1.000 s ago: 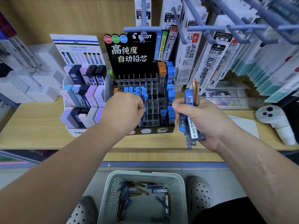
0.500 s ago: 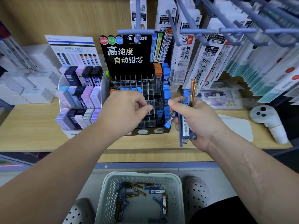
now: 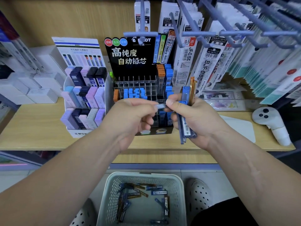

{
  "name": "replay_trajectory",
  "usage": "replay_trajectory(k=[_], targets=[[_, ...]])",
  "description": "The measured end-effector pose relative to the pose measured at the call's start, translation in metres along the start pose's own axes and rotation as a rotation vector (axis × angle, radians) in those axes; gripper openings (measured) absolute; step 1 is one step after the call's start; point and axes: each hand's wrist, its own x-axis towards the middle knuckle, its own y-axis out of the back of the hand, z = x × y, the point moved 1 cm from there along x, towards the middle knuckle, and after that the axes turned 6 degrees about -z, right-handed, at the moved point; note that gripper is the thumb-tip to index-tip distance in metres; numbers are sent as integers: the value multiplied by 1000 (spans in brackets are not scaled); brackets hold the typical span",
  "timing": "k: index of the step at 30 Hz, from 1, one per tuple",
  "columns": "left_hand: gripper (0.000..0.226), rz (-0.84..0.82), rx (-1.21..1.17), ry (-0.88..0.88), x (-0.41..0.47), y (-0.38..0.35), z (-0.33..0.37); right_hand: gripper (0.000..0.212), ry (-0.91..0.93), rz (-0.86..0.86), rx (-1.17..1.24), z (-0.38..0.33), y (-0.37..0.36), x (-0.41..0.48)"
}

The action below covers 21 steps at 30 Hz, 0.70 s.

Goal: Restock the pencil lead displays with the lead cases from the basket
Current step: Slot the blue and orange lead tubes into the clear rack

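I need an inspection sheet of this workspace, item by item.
Surface: wooden shelf, carrying two displays.
Job's things: Pilot lead display, many slots unfilled; Mono lead display, looks stocked; basket on the floor with loose lead cases inside.
Clutter: white boxes at left; white controller at right.
Hands: left hand pinches a single lead case, blurred; right hand grips a bundle of lead cases.
Cables: nothing seen.
Surroundings: refill packs on hooks; perforated shoes beside the basket.
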Motion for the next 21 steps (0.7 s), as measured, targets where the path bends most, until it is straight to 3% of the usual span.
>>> replay_trajectory(k=[3, 6, 12, 15, 21], targets=[[8, 6, -102, -52, 1, 7, 8, 9, -2, -27, -5, -2, 1, 1], [8, -3, -52, -98, 0, 15, 15, 10, -1, -34, -18, -1, -1, 1], [25, 138, 322, -206, 8, 44, 27, 10, -5, 18, 22, -3, 1, 5], [20, 102, 594, -223, 10, 53, 29, 10, -17, 21, 8, -1, 3, 5], [8, 130, 867, -281, 16, 48, 24, 15, -28, 37, 8, 2, 4, 6]])
